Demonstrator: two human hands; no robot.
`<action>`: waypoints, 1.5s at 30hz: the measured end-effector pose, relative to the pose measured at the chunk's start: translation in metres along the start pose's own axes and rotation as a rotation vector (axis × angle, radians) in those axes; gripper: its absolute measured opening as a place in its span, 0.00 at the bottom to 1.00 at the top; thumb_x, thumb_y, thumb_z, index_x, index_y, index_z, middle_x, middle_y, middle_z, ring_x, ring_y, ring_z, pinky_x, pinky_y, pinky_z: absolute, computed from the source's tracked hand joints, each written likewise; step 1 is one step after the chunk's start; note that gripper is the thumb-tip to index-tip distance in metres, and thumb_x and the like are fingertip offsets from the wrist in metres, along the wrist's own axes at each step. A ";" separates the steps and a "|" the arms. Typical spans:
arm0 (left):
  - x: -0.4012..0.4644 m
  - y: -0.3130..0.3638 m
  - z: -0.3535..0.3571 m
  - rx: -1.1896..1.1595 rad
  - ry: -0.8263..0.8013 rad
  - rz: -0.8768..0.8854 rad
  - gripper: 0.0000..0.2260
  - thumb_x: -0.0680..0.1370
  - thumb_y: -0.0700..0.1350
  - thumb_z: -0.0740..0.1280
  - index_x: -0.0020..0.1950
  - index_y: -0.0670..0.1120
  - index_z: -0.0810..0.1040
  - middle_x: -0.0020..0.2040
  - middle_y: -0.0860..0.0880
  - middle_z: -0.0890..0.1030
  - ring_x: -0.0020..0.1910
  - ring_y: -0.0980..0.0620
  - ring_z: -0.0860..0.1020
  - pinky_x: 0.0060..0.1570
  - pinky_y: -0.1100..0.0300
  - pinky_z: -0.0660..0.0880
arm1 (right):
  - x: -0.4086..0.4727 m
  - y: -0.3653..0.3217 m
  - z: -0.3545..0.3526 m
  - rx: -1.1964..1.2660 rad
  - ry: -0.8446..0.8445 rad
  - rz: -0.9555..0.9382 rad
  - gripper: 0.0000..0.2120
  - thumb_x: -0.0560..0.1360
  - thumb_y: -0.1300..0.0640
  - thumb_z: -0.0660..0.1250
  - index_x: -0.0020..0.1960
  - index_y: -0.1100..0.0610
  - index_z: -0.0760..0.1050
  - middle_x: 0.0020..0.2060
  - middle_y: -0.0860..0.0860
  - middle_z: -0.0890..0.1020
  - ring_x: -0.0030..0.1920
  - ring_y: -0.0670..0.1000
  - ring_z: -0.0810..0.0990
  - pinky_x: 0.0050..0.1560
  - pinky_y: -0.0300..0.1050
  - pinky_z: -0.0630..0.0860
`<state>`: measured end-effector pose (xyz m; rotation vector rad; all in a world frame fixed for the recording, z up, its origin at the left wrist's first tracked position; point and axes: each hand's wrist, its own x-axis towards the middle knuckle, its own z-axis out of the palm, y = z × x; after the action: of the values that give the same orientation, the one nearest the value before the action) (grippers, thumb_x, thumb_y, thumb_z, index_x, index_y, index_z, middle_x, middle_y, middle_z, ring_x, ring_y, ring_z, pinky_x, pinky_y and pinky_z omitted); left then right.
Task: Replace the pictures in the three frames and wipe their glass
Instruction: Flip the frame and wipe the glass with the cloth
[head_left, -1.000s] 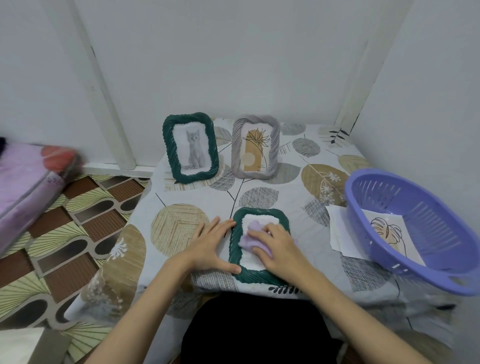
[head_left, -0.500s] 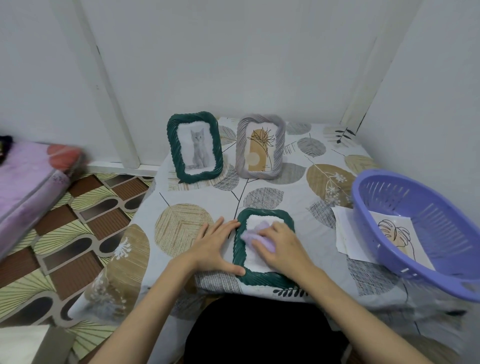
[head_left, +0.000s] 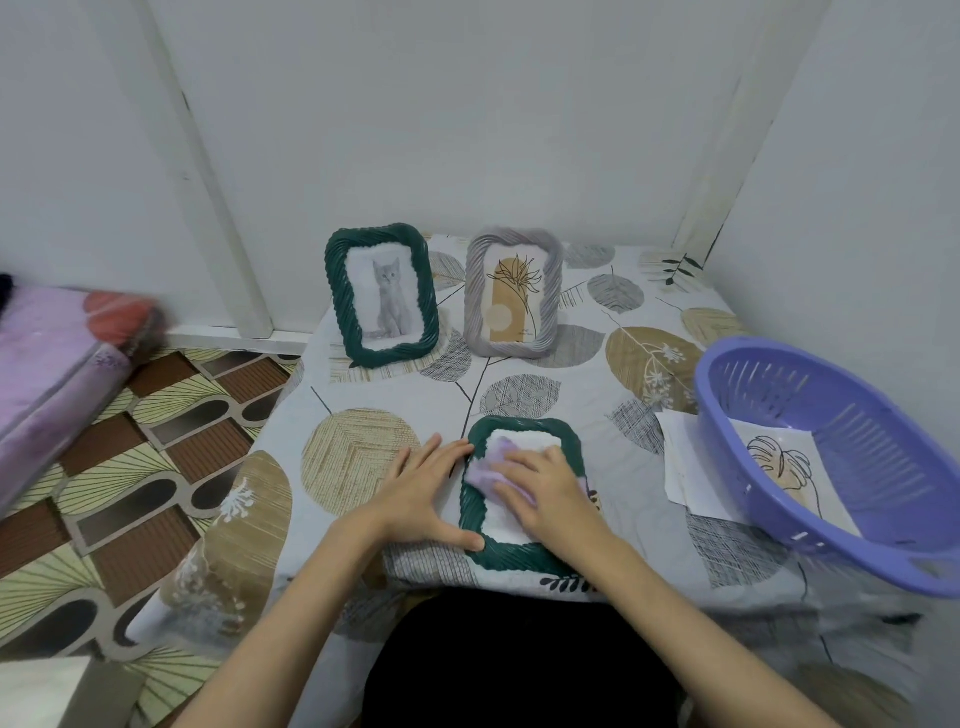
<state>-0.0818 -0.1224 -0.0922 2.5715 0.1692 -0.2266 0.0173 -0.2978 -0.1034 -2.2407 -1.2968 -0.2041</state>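
Wiping is the step in hand, as we read it. Our right hand (head_left: 545, 493) lies palm down on a lilac cloth (head_left: 488, 470), fingers nearly straight and pressed together, flattening the cloth against the glass of the near green frame (head_left: 524, 558). That frame lies face up on the table (head_left: 597, 364), close to the front edge, and we take it that it lies flat so the glass can bear the pressure without tipping.

Our left hand (head_left: 423, 496) rests on the tablecloth just beside the frame's left side, fingers spread, thumb touching the lower left corner. We judge it is there to brace the frame, since a sliding cloth would otherwise drag it across the fabric.

Two more frames stand upright at the back, near the wall: a green one with a cat picture (head_left: 383, 297) and, just beside it to the right, a grey one with a plant print (head_left: 514, 296). Standing them there keeps them out of the way; whether their glass has been wiped we cannot tell.

On the right a purple basket (head_left: 883, 530) sits tilted on the table edge with a leaf print (head_left: 784, 467) inside, and loose sheets (head_left: 680, 457) lie partly under its rim. We take these for the spare or removed pictures, kept within reach.

The picture in the near frame is mostly hidden by cloth and hand.
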 end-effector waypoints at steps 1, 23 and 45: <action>0.000 0.000 0.000 -0.003 -0.004 0.001 0.56 0.54 0.75 0.66 0.75 0.56 0.47 0.76 0.59 0.47 0.70 0.64 0.36 0.72 0.52 0.33 | -0.011 0.004 -0.003 -0.024 0.028 -0.060 0.24 0.77 0.41 0.52 0.51 0.55 0.81 0.51 0.50 0.82 0.41 0.55 0.73 0.47 0.42 0.69; -0.001 0.003 -0.002 0.003 -0.019 -0.017 0.52 0.58 0.72 0.67 0.75 0.57 0.47 0.76 0.58 0.48 0.74 0.59 0.37 0.73 0.49 0.34 | 0.008 0.038 -0.009 -0.171 0.014 0.094 0.20 0.75 0.47 0.51 0.53 0.51 0.79 0.50 0.48 0.82 0.39 0.53 0.68 0.42 0.46 0.69; -0.001 0.001 -0.003 -0.001 -0.013 0.000 0.56 0.53 0.78 0.60 0.75 0.57 0.47 0.76 0.59 0.47 0.71 0.63 0.37 0.73 0.49 0.34 | -0.052 0.032 -0.048 -0.046 -0.064 -0.033 0.19 0.79 0.43 0.51 0.52 0.49 0.77 0.43 0.43 0.82 0.38 0.48 0.65 0.39 0.48 0.75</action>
<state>-0.0821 -0.1216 -0.0897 2.5687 0.1647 -0.2432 0.0235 -0.3751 -0.0946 -2.2821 -1.3763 -0.1776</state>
